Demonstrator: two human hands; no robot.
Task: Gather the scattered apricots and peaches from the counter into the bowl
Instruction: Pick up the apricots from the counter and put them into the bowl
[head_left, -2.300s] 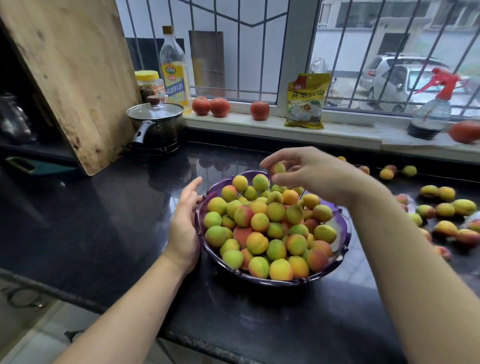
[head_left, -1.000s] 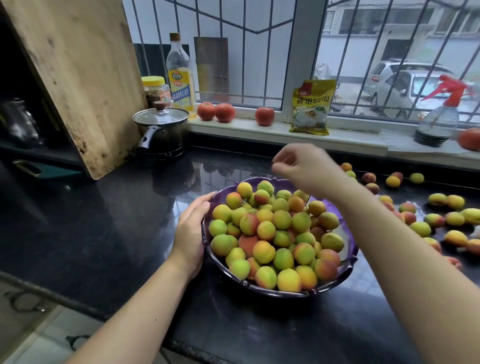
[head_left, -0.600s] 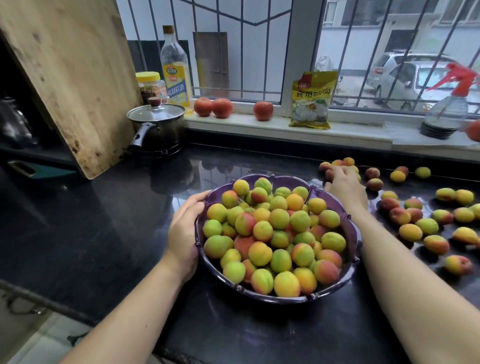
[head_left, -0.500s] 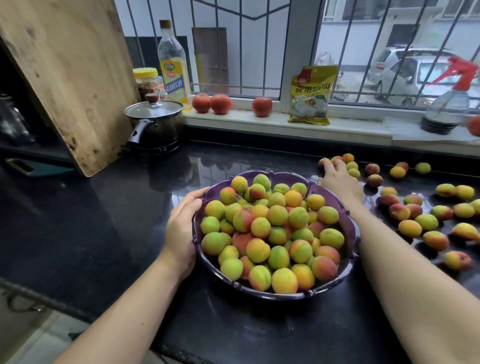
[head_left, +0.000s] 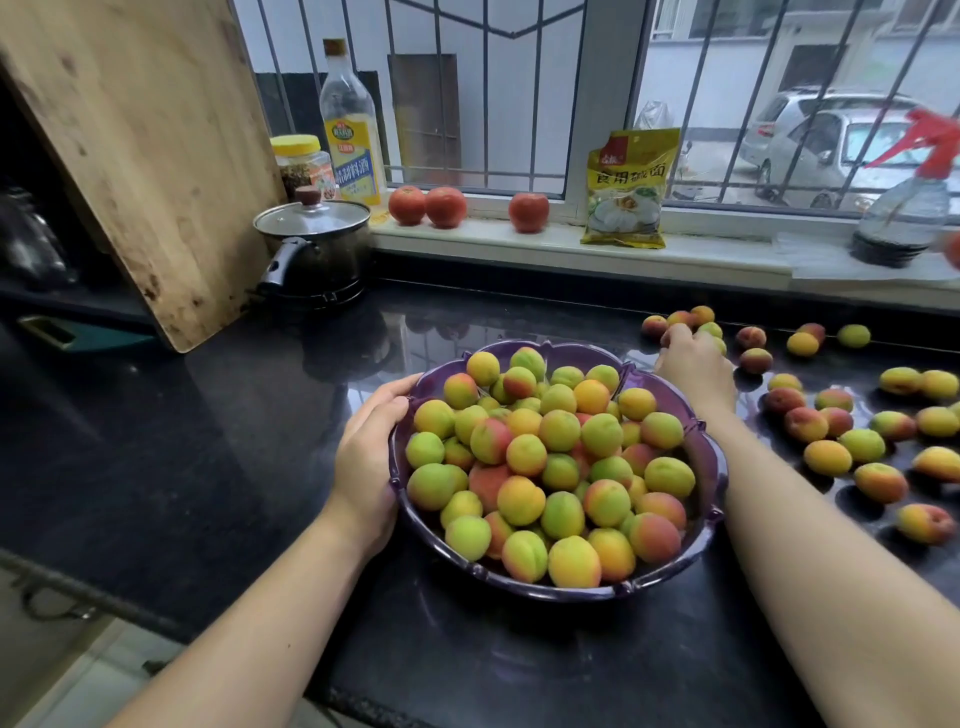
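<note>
A purple scalloped bowl (head_left: 706, 457) stands on the black counter, piled with several green, yellow and red apricots and peaches. My left hand (head_left: 369, 447) rests flat against the bowl's left rim. My right hand (head_left: 693, 361) reaches past the bowl's far right edge to a small cluster of fruit (head_left: 698, 317), and its fingers curl over one reddish piece there. Several more loose fruits (head_left: 831, 452) lie scattered over the counter to the right.
A lidded pot (head_left: 311, 249) and a leaning wooden board (head_left: 140, 156) stand at the back left. On the window sill are an oil bottle (head_left: 349, 130), a jar (head_left: 301, 163), three tomatoes (head_left: 444, 207), a yellow packet (head_left: 628, 189) and a spray bottle (head_left: 906, 208).
My right hand released a fruit over the bowl, then moved right and back to the cluster behind the bowl and closed on a piece. My left hand stayed on the rim.
</note>
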